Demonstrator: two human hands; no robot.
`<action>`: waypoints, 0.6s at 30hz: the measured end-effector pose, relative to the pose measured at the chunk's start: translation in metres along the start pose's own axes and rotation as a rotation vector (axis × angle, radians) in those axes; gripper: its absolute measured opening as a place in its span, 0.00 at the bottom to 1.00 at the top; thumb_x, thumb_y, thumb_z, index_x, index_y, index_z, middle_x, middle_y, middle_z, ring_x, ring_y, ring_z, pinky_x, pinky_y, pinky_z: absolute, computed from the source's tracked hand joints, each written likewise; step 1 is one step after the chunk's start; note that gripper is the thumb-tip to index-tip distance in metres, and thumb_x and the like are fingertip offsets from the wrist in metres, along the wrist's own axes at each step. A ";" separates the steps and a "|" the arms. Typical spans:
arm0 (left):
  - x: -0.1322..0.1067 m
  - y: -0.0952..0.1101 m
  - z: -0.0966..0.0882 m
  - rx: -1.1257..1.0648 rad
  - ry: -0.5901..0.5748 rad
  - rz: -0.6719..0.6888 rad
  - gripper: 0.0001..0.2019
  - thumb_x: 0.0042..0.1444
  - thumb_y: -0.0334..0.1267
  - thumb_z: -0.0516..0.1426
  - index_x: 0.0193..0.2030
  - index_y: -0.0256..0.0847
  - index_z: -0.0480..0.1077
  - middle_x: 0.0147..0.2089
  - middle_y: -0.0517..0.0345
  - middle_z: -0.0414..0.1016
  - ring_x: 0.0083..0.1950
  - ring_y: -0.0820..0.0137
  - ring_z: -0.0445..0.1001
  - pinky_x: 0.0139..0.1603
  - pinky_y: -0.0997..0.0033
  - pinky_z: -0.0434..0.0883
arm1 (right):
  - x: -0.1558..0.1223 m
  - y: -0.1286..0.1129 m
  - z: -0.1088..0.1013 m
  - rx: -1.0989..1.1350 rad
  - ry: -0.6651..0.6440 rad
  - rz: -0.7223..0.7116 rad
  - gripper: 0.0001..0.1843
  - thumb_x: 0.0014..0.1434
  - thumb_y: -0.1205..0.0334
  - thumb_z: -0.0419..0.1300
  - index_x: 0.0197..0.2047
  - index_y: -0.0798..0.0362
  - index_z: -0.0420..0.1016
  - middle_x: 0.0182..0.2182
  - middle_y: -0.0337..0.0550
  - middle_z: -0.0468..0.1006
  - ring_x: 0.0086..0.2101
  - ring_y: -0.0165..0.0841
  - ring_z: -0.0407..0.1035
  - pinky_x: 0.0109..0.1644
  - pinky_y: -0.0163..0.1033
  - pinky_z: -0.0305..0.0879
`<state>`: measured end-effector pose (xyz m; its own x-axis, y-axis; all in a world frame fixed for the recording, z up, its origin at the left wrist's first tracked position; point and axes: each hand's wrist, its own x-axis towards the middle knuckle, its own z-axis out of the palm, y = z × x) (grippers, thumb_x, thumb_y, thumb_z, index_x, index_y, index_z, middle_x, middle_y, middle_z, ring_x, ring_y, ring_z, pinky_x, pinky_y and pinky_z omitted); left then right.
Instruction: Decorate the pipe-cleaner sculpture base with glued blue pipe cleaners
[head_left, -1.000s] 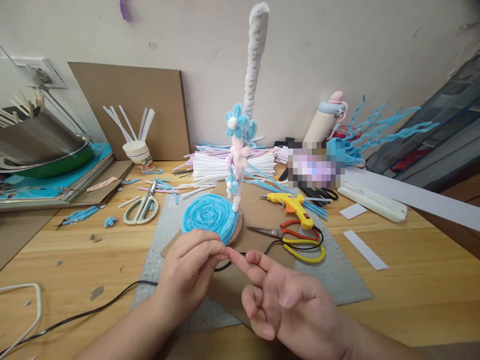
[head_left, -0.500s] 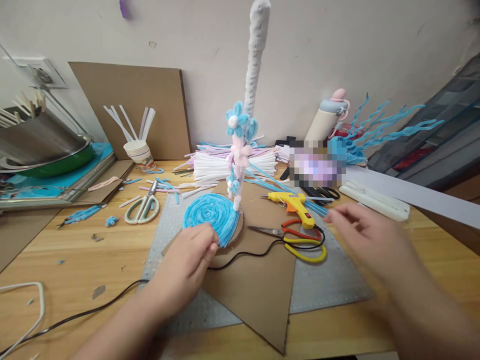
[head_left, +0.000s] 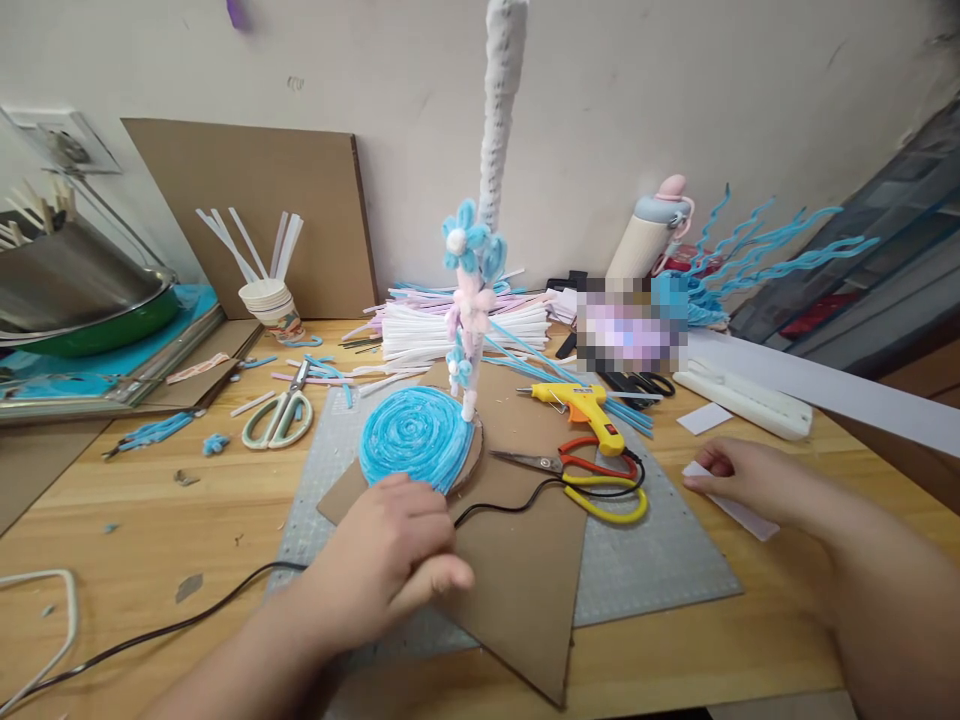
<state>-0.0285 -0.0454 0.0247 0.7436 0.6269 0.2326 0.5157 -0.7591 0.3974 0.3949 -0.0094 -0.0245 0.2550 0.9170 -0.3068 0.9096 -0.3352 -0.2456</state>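
Note:
My left hand (head_left: 401, 550) is at the near edge of a blue spiral disc (head_left: 411, 428) made of pipe cleaners on round cardboard. Its thumb sticks out to the side, its fingers are loosely bent, and nothing shows in it. From the disc's right side rises a white wrapped stem (head_left: 501, 120) with blue and pink pipe-cleaner flowers (head_left: 474, 300). Over on the right, my right hand (head_left: 739, 475) pinches a narrow white paper piece (head_left: 742, 516) just above the table. A small white card (head_left: 703, 418) lies just beyond that hand.
A yellow glue gun (head_left: 581, 400) and red-and-yellow scissors (head_left: 577, 475) lie between my hands, on cardboard (head_left: 510, 590) over a grey cutting mat (head_left: 652, 570). Its black cord (head_left: 517, 508) runs leftward. Pale-handled scissors (head_left: 277, 418), paper cups (head_left: 271, 308) and white pipe cleaners (head_left: 420, 330) stand or lie behind.
My right hand has come down and toward me, and the white paper piece now shows in it. The small card beyond is now visible. My left hand has loosened, its thumb swinging out.

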 end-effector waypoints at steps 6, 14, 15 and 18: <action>-0.004 -0.024 -0.004 0.018 0.257 -0.482 0.07 0.63 0.38 0.52 0.35 0.41 0.68 0.34 0.58 0.71 0.37 0.68 0.69 0.39 0.67 0.66 | -0.019 -0.021 -0.008 -0.031 0.028 -0.059 0.11 0.54 0.65 0.61 0.22 0.49 0.66 0.25 0.44 0.76 0.28 0.37 0.68 0.32 0.40 0.57; 0.005 -0.023 0.012 0.023 0.149 -0.455 0.07 0.56 0.38 0.60 0.40 0.41 0.69 0.43 0.55 0.71 0.45 0.63 0.68 0.47 0.59 0.66 | -0.074 -0.129 -0.009 0.704 0.053 -0.467 0.11 0.53 0.50 0.62 0.32 0.50 0.74 0.27 0.41 0.75 0.26 0.32 0.66 0.28 0.37 0.61; 0.006 -0.021 0.014 0.042 0.144 -0.465 0.08 0.55 0.39 0.60 0.41 0.40 0.69 0.43 0.54 0.71 0.46 0.62 0.68 0.47 0.58 0.66 | -0.077 -0.144 -0.003 0.785 0.003 -0.509 0.11 0.54 0.52 0.62 0.31 0.50 0.71 0.27 0.40 0.75 0.26 0.32 0.67 0.28 0.37 0.62; 0.009 -0.017 0.016 0.081 0.134 -0.499 0.07 0.55 0.37 0.60 0.40 0.40 0.68 0.43 0.54 0.71 0.46 0.60 0.67 0.47 0.58 0.65 | -0.078 -0.179 0.019 0.980 -0.151 -0.499 0.12 0.56 0.52 0.60 0.32 0.49 0.63 0.21 0.34 0.69 0.20 0.29 0.65 0.22 0.34 0.61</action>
<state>-0.0236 -0.0301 0.0057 0.3405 0.9288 0.1461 0.8286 -0.3699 0.4203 0.2059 -0.0254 0.0265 -0.1709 0.9833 -0.0629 0.2292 -0.0224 -0.9731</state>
